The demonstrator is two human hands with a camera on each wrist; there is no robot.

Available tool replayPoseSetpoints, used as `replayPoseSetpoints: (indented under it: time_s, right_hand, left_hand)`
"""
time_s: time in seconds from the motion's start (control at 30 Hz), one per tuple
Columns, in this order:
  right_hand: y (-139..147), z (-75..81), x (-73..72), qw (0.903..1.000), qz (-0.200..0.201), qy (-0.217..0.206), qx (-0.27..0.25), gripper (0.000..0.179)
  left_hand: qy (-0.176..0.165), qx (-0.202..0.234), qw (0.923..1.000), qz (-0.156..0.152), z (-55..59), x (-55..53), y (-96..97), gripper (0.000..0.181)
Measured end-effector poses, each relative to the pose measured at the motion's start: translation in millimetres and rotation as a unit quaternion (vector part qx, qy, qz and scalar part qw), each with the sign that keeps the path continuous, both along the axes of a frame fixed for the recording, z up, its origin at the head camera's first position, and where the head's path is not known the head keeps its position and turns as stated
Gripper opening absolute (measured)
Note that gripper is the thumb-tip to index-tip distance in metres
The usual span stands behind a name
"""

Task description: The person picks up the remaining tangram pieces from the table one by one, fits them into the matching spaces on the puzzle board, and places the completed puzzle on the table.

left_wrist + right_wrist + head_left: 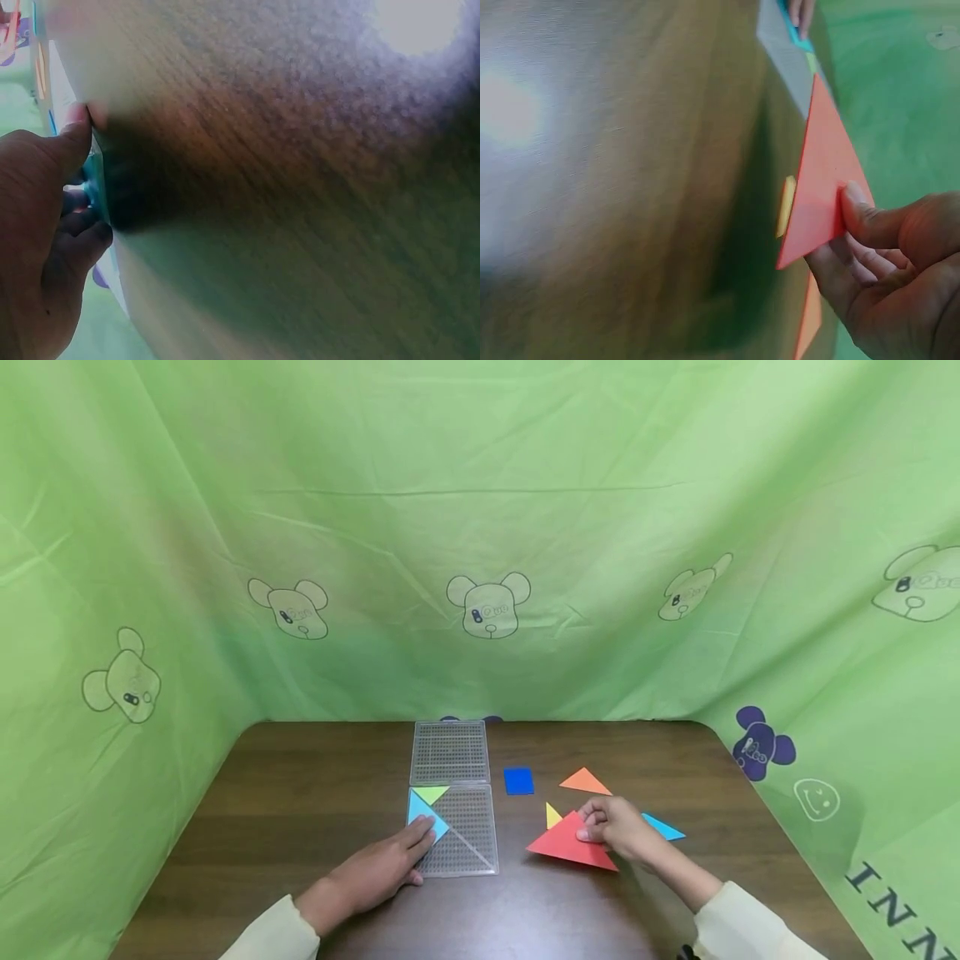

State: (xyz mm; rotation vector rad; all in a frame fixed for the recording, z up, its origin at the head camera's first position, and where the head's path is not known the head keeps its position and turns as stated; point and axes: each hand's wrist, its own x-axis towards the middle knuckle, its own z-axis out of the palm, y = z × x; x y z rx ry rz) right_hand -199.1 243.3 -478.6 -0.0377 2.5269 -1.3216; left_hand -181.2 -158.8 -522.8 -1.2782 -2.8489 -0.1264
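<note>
- Two hands in play: left hand [384, 866] with fingers stretched over the light-blue triangle [417, 806] at the left side of the clear tray [477, 818]; right hand [621, 832] pinching the red triangle [564, 843] between thumb and fingers.
- Red triangle tilted, apparently raised off the table [300, 793], right of the tray and apart from it, long edge toward the near side, partly covering the yellow triangle [552, 816].
- Press straight down on the light-blue triangle, probably with light force, to avoid nudging the green triangle [431, 794] beside its upper end.
- Lift well clear of the yellow triangle before any sideways move.
- Mind the grip, close to one edge and so likely prone to swivelling; level the piece early.
- If lowering over the tray, line up with the pale diagonal strip [472, 850] first, then let go gently.
- Steer clear of the blue square [518, 781], between tray and orange triangle [585, 781].
</note>
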Motion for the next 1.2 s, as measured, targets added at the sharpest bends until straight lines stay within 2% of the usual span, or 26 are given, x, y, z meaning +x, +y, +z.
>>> replayPoseSetpoints:
  time_s: [0.2, 0.47, 0.77, 1.2]
  right_hand:
    - [-14, 5.9, -9.1, 0.9999, 0.013, -0.008, 0.005, 0.023]
    - [-35, 16.3, -18.9, 0.9991, 0.043, 0.002, -0.008, 0.023]
    - [-55, 14.5, -25.0, 0.9994, 0.029, 0.002, -0.021, 0.022]
    - [-81, 12.9, -32.1, 0.9972, 0.045, 0.005, -0.059, 0.017]
  left_hand:
    - [-0.005, -0.004, 1.0000, 0.001, -1.0, -0.9, 1.7, 0.060]
    - [0.000, -0.011, 0.9999, 0.003, 2.3, -0.7, 1.9, 0.060]
    - [-0.009, -0.017, 0.9998, 0.005, 2.8, -3.1, 2.0, 0.060]
    - [-0.030, -0.019, 0.9993, 0.007, 7.8, -4.2, 2.3, 0.062]
